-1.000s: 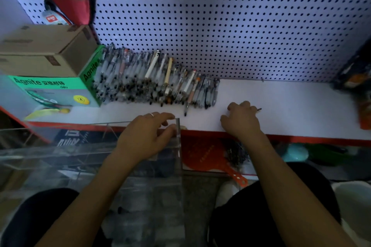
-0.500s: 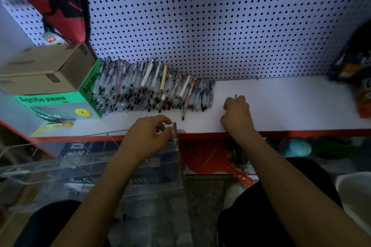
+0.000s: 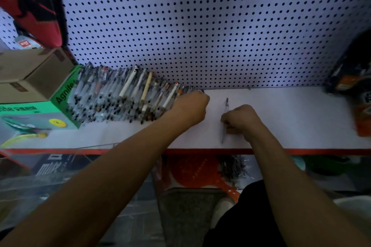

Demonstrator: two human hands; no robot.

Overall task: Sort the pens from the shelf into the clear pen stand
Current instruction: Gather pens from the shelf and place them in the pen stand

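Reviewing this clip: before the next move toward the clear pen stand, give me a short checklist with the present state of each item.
1. Right hand holds a pen: ok, fingers curled round one, both ends showing.
2. Left hand has a pen: cannot tell; it rests on the right end of the pen pile, fingers hidden.
3. Pens left to sort: ok, many lie on the shelf.
4. Pen stand in reach: ok, just below the shelf edge, at left.
5. Stand steadied: not ok, no hand on it.

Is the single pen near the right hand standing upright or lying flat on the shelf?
Lying flat. The pen stretches lengthwise along the white shelf, one end toward the pegboard, while the right hand grips its middle.
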